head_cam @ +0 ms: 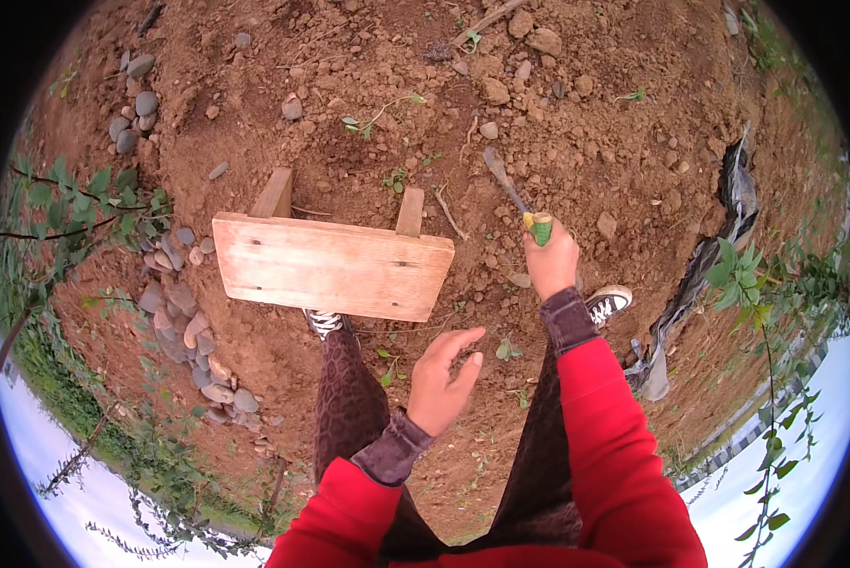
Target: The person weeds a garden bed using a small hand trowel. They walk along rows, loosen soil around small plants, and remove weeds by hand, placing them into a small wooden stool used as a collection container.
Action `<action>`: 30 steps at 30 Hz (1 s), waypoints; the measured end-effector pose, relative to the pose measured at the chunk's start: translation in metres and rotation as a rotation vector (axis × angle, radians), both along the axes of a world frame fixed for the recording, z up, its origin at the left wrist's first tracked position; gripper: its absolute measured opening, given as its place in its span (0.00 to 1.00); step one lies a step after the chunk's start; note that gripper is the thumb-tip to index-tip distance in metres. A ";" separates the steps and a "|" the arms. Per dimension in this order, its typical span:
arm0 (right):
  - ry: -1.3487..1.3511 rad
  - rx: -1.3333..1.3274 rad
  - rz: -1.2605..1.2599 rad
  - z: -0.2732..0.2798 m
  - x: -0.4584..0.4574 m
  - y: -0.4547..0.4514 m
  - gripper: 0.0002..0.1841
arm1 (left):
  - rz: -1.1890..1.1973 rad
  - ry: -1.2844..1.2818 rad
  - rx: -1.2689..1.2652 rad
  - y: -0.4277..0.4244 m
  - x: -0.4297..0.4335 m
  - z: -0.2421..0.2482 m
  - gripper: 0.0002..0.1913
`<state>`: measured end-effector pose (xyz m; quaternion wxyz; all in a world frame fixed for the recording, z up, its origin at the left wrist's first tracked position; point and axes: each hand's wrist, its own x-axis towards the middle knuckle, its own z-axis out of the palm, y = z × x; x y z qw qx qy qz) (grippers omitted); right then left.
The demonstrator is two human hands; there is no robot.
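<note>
My right hand (553, 261) grips the green and yellow handle of a small metal-bladed hand tool (506, 182), its blade pointing forward and left, over the loose soil. My left hand (443, 380) holds nothing; its fingers are bent and the thumb stands apart from them. Ahead and left of that hand is a small wooden bench (333, 266) with a pale plank top, dark fastener marks and two legs visible at its far side. Reddish-brown soil (425, 149) with clods and a few small green weeds (395, 180) spreads before me.
Rounded stones (183, 319) lie in a line at the left, beside leafy branches (63, 199). A torn dark plastic sheet (702, 277) edges the soil at the right, near another leafy plant (744, 277). My sneakers (608, 304) stand on the soil, one partly behind the bench.
</note>
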<state>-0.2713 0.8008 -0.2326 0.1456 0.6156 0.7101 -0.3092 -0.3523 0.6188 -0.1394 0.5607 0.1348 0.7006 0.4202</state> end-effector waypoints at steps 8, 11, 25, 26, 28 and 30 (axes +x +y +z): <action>-0.064 0.098 0.131 0.017 0.021 -0.003 0.13 | 0.089 0.147 0.011 -0.011 -0.019 -0.006 0.14; 0.074 0.112 0.146 0.074 0.026 -0.014 0.13 | 0.146 0.276 0.063 -0.024 -0.026 -0.007 0.15; 0.210 0.045 -0.241 0.211 -0.056 -0.040 0.13 | -0.273 0.350 0.063 -0.115 -0.058 0.069 0.20; 0.298 0.099 -0.165 0.201 -0.058 -0.033 0.12 | -0.297 0.339 0.052 -0.110 -0.058 0.067 0.20; 0.334 0.135 -0.114 0.183 -0.061 -0.012 0.13 | -0.353 0.265 0.011 -0.097 -0.059 0.062 0.21; 0.312 0.004 -0.216 0.168 -0.066 0.007 0.14 | -0.289 0.283 -0.039 -0.085 -0.066 0.057 0.21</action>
